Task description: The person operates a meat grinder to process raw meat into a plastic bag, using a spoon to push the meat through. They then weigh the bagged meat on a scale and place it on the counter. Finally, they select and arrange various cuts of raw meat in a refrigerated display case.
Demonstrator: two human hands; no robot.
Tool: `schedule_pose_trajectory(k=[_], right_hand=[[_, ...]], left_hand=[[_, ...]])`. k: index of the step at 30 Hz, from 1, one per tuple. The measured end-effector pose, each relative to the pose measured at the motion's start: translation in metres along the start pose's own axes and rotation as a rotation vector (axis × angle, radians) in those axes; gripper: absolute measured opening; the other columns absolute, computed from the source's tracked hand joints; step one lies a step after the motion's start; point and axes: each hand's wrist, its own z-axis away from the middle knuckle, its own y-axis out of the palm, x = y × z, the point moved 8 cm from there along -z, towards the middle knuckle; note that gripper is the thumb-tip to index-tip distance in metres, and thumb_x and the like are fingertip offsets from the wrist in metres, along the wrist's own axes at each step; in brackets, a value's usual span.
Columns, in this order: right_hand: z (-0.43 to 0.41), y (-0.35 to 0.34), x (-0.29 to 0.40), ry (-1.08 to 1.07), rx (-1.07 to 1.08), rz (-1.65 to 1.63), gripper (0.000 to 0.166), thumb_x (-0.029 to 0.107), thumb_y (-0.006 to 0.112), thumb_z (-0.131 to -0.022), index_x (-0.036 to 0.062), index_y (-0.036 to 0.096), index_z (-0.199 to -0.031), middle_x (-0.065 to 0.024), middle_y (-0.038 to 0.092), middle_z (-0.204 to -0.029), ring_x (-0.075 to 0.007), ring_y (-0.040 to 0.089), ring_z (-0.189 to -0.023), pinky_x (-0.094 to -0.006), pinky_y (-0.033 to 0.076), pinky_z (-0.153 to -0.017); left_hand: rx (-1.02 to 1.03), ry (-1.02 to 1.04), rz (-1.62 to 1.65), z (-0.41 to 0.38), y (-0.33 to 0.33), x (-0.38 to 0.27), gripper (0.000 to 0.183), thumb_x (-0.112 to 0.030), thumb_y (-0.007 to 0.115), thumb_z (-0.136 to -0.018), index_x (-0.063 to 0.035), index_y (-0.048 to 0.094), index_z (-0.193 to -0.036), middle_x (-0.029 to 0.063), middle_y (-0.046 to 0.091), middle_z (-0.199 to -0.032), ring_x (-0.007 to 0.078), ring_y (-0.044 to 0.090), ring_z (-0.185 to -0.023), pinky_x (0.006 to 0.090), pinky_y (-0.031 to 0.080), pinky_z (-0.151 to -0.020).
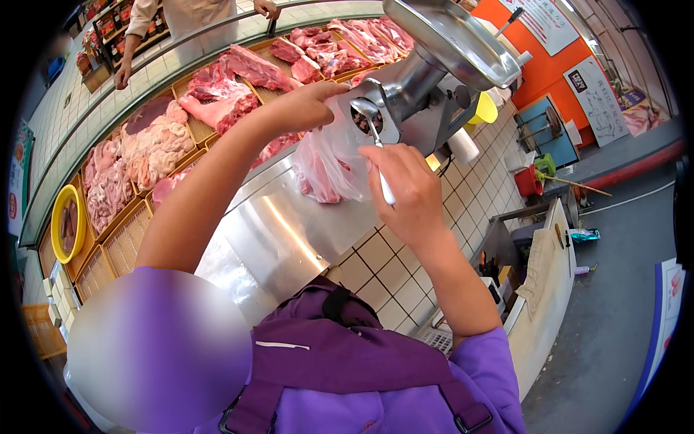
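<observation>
A metal spoon [384,183] is gripped by its handle in my right hand [409,195]. Its bowl lies at the round outlet of a steel meat grinder [401,97], where dark bits of meat show in the opening. Beside the outlet, my left hand [306,108] holds the upper edge of a clear plastic bag [331,146], its index finger stretched toward the grinder's face. Part of its grip is hidden by the hand itself. The bag hangs below the outlet, with raw meat [321,184] visible through or behind its lower part; I cannot tell which.
A steel counter [260,238] runs below the grinder. Trays of raw meat [222,92] and offal [157,135] line the display case. A person [200,21] stands beyond its rail. On my right is a white board-topped table [547,282] with knives.
</observation>
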Motion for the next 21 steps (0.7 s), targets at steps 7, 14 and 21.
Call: schedule_pose_trajectory(k=[7, 14, 21], right_hand=[[0.004, 0.011, 0.005, 0.001, 0.063, -0.043, 0.022, 0.0, 0.06, -0.07, 0.0046, 0.059, -0.091, -0.0087, 0.057, -0.079, -0.0257, 0.055, -0.074, -0.035, 0.046, -0.063], [0.003, 0.014, 0.005, 0.028, 0.158, 0.0, 0.02, -0.001, 0.059, -0.07, 0.0057, 0.059, -0.089, -0.0086, 0.057, -0.079, -0.0259, 0.055, -0.073, -0.0355, 0.045, -0.062], [0.011, 0.018, 0.005, 0.033, 0.267, 0.068, 0.021, 0.0, 0.061, -0.069, 0.0064, 0.059, -0.089, -0.0076, 0.055, -0.079, -0.0251, 0.054, -0.074, -0.0351, 0.045, -0.062]], left_hand=[[-0.02, 0.026, 0.005, 0.0, -0.001, 0.002, 0.064, 0.0, 0.046, -0.07, -0.0076, 0.039, -0.133, 0.0066, 0.057, -0.089, 0.0124, 0.052, -0.071, 0.0257, 0.044, -0.065], [-0.01, 0.023, 0.025, -0.001, -0.001, 0.005, 0.065, 0.001, 0.046, -0.069, -0.0081, 0.039, -0.133, 0.007, 0.057, -0.091, 0.0122, 0.052, -0.073, 0.026, 0.044, -0.066], [0.015, -0.009, -0.003, 0.0, 0.001, 0.0, 0.065, 0.001, 0.045, -0.069, -0.0064, 0.038, -0.133, 0.009, 0.057, -0.101, 0.0139, 0.053, -0.08, 0.0264, 0.044, -0.07]])
